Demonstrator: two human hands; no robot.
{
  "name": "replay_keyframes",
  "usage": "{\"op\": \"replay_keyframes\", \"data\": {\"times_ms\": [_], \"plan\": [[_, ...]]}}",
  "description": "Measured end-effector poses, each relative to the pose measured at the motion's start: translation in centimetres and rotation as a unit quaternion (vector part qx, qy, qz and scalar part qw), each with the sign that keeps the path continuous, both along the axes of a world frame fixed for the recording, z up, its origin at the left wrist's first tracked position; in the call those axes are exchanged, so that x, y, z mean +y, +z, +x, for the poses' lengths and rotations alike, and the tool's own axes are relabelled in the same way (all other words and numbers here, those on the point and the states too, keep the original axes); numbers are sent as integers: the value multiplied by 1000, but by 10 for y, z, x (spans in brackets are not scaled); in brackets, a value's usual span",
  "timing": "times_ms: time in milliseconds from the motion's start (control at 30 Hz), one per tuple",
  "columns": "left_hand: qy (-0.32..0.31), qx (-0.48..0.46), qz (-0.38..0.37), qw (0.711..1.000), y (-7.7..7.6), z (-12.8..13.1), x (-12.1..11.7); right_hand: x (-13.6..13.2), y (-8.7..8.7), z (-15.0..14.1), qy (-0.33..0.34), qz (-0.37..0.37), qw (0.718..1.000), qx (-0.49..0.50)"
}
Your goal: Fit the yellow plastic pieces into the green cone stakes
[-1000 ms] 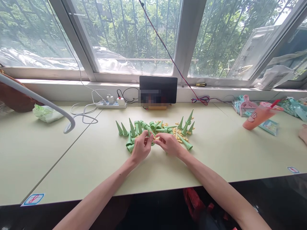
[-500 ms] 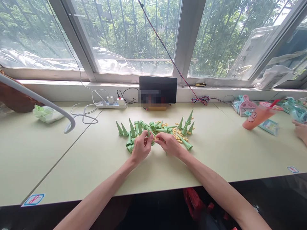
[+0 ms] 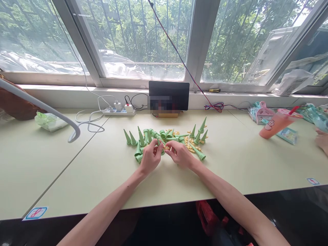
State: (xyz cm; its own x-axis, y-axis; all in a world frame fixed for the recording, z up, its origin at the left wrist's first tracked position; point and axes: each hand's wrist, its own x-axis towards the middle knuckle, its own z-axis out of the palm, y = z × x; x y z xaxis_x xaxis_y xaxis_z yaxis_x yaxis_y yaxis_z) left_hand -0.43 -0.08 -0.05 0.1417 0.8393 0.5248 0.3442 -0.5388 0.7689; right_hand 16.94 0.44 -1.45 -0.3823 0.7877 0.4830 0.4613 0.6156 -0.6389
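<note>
My left hand (image 3: pixel 150 158) is closed around a green plastic cone-shaped spike (image 3: pixel 158 140), its tip pointing up and its base mostly behind the fingers. Close beside it, my right hand (image 3: pixel 181 154) pinches a small yellow piece (image 3: pixel 166 148) between thumb and fingertips, near the cone. I cannot tell whether the two parts touch. Several green cones (image 3: pixel 141 138) stand upright left of my hands, and others lie on their sides, one cone (image 3: pixel 198 152) just beyond my right wrist. Small yellow pieces (image 3: pixel 189 144) are scattered among the cones.
A dark screen (image 3: pixel 169 95) stands against the window sill, with a power strip (image 3: pixel 120 112) and white cables to its left. On the right are an orange drink cup (image 3: pixel 274 126) and bagged items (image 3: pixel 262 112). Another person's hand (image 3: pixel 322 140) shows at the right edge.
My right hand's fingers have shifted slightly, and more of the yellow piece shows. My left hand stays in place. The other person's hand at the right has moved a little.
</note>
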Motion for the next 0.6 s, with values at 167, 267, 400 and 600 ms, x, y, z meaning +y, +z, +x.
{"op": "replay_keyframes", "data": {"times_ms": [167, 267, 400, 600], "plan": [[6, 3, 3, 1000, -1, 0, 0, 0, 2, -2, 0, 8, 1000, 3], [9, 3, 3, 1000, 0, 0, -1, 0, 4, -2, -7, 1, 1000, -8], [9, -13, -1, 1000, 0, 0, -1, -1, 6, -2, -24, -7, 999, -23], [24, -7, 0, 1000, 0, 0, 0, -2, 5, -1, -10, -10, 1000, -2]]}}
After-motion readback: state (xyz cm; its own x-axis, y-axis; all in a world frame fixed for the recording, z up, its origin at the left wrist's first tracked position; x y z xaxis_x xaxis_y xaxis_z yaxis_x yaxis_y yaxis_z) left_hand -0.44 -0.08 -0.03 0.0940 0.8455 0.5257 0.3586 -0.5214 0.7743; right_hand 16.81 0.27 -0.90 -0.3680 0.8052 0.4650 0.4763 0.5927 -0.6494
